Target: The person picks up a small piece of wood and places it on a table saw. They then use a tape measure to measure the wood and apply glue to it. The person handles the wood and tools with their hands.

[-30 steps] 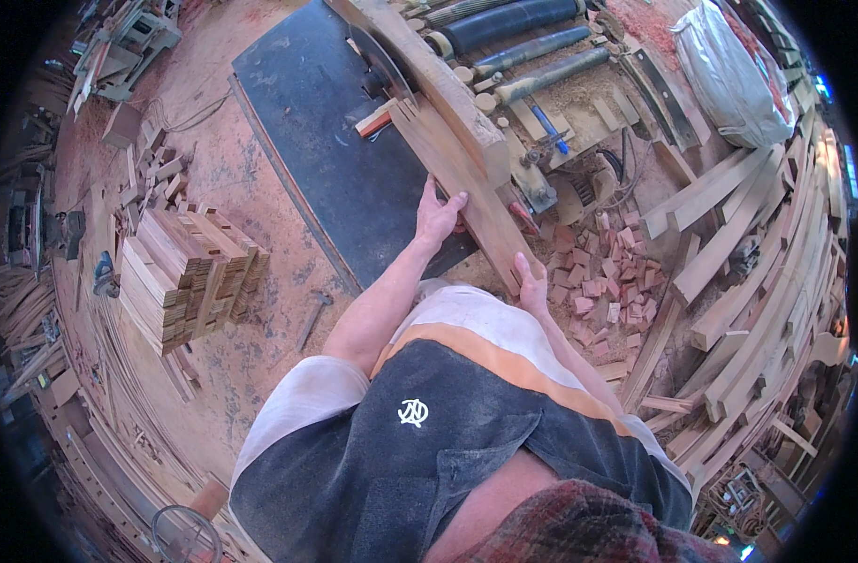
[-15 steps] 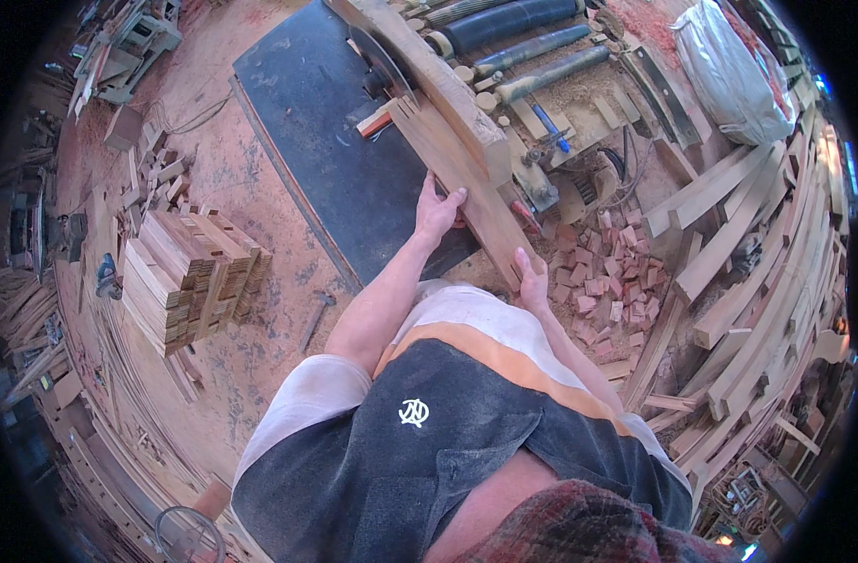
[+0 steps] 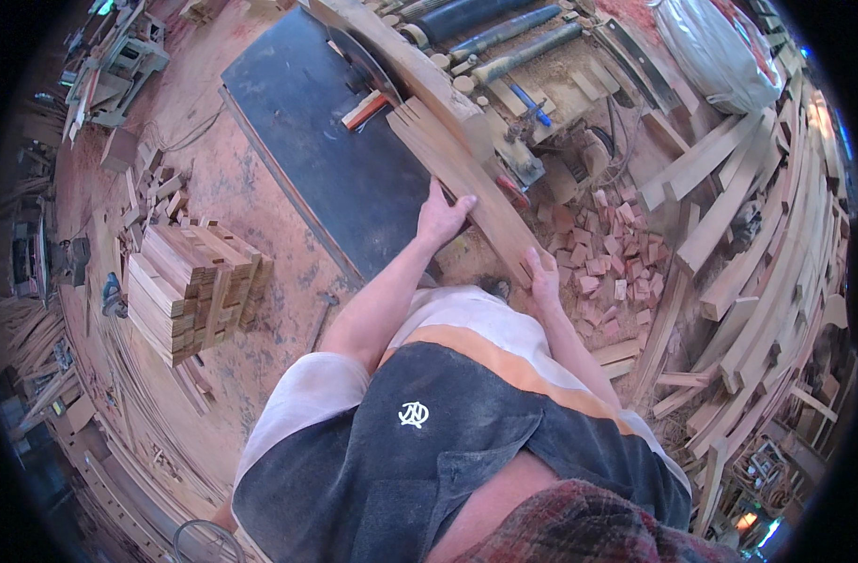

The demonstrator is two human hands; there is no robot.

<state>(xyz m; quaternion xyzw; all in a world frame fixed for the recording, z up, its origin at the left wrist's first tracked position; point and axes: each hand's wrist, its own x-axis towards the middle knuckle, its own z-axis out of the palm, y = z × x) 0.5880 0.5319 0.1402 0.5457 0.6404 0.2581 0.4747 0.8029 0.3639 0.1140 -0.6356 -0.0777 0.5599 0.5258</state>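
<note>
Both hands grip a flat brown wooden board with slots cut into its far end. My left hand holds it near the middle, thumb on top and fingers along its left edge and underside. At the near end my right hand has its fingers wrapped round the right edge. The board lies over the dark saw table, beside a long wooden fence. A round saw blade stands up from the table beyond the board's slotted end. A small reddish wood block rests next to the blade.
A neat stack of cut boards stands on the floor at the left, with a hammer nearby. Small offcuts are heaped right of the table. Long timbers and a white sack fill the right side.
The board has been drawn back toward me, so its slotted end is farther from the blade and the small block. Both hands moved back with it. The view has shifted slightly.
</note>
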